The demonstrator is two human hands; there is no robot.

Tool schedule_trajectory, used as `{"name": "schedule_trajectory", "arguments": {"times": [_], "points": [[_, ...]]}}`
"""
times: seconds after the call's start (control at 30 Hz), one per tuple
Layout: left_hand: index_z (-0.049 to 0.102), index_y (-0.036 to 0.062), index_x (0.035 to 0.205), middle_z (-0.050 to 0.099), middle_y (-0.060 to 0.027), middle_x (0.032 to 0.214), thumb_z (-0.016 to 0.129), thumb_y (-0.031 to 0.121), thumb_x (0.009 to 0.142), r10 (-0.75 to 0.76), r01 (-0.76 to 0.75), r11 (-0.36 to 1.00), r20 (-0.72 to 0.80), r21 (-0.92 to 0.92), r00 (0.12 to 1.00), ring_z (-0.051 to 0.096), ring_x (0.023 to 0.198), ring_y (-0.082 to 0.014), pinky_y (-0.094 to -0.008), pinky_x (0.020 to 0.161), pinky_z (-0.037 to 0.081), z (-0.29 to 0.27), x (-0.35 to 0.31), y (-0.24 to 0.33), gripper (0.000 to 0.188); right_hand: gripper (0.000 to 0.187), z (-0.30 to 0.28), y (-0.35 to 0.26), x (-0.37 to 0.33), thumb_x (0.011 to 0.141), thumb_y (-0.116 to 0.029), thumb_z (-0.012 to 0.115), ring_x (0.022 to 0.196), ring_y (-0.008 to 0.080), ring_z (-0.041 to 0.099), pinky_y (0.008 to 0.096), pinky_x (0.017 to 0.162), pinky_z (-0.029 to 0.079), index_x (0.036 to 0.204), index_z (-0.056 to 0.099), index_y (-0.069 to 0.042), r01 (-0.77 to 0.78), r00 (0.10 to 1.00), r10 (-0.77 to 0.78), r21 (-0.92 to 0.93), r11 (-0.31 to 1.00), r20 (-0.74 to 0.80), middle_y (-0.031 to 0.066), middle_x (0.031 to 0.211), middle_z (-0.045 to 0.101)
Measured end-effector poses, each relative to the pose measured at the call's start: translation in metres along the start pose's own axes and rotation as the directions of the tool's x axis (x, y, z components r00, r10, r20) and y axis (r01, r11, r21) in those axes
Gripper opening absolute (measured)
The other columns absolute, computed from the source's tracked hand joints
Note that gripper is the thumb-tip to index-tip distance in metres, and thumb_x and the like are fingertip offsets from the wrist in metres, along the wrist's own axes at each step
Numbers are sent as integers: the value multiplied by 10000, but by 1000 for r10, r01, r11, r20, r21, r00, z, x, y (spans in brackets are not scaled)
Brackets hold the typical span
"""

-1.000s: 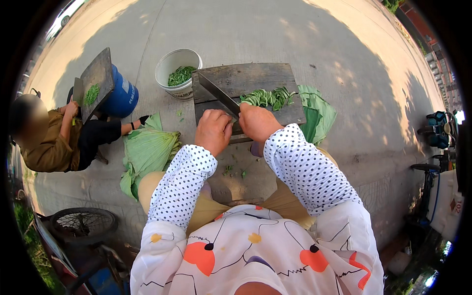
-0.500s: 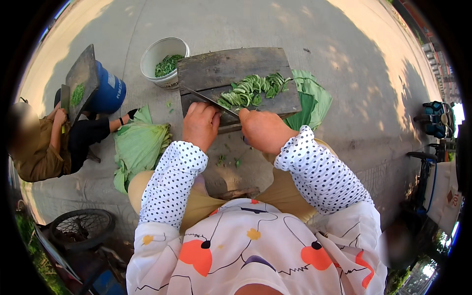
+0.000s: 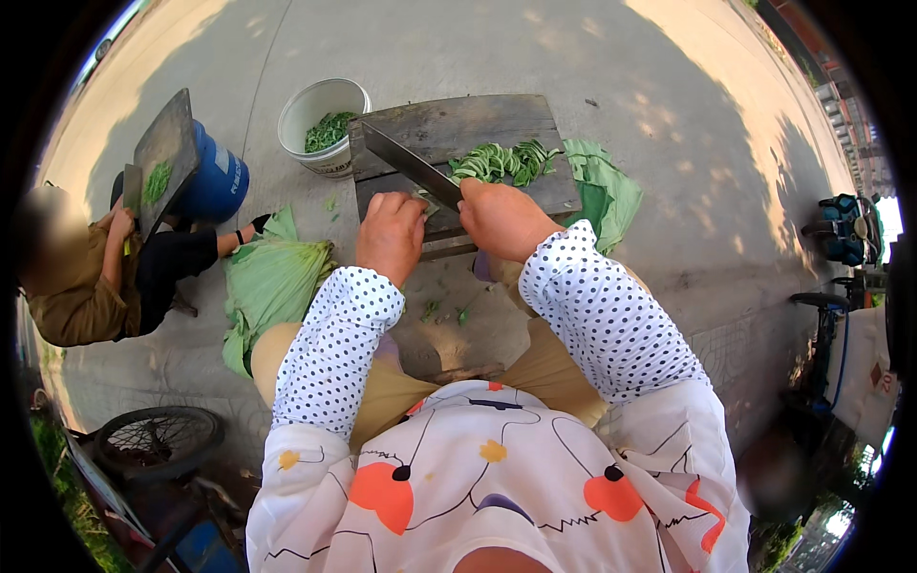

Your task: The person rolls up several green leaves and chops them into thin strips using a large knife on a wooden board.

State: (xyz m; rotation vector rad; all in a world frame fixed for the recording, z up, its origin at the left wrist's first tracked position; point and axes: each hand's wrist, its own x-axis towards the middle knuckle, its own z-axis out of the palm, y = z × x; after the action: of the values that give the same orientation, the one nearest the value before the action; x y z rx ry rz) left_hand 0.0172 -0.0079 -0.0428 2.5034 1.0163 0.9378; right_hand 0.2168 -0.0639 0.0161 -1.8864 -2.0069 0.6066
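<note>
My right hand (image 3: 506, 220) grips the handle of a wide-bladed kitchen knife (image 3: 406, 159), whose blade slants up and left over a dark wooden board (image 3: 458, 120). Beside it, my left hand (image 3: 390, 234) is closed at the board's near left edge, its fingertips on a small end of leafy greens. Most of that bit is hidden under the fingers. A row of sliced greens (image 3: 511, 162) lies on the board just beyond the knife and my right hand.
A white bucket (image 3: 323, 88) with chopped greens stands at the board's far left. Large green leaves (image 3: 272, 277) lie at left and more leaves (image 3: 611, 196) at right. Another person (image 3: 86, 286) sits far left by a blue barrel (image 3: 215, 177) topped with a cutting board. A wheel (image 3: 158, 444) is lower left.
The knife has lifted off the near side of the greens, its blade tip rising away from my left hand. My right hand has shifted slightly left and away from me.
</note>
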Motion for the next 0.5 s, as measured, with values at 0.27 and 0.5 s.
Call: {"name": "schedule_trajectory", "arguments": {"times": [0.27, 0.5], "points": [[713, 55, 952, 658, -126, 920, 750, 32, 812, 61, -61, 998, -7, -3, 998, 613, 922, -352, -442, 798, 512, 8, 14, 2, 146, 144, -13, -4, -22, 903, -96, 601, 825, 421, 725, 518, 724, 577, 981, 599, 24, -12, 990, 33, -153, 988, 138, 242, 860, 721], [699, 42, 906, 669, -129, 918, 728, 2, 808, 11, -11, 1000, -4, 22, 1000, 613, 894, -360, -462, 795, 506, 10, 6, -2, 110, 257, -2, -6, -6, 788, -59, 688, 774, 412, 732, 495, 658, 576, 997, 594, 58, 119, 987, -101, -148, 982, 129, 235, 798, 710]]}}
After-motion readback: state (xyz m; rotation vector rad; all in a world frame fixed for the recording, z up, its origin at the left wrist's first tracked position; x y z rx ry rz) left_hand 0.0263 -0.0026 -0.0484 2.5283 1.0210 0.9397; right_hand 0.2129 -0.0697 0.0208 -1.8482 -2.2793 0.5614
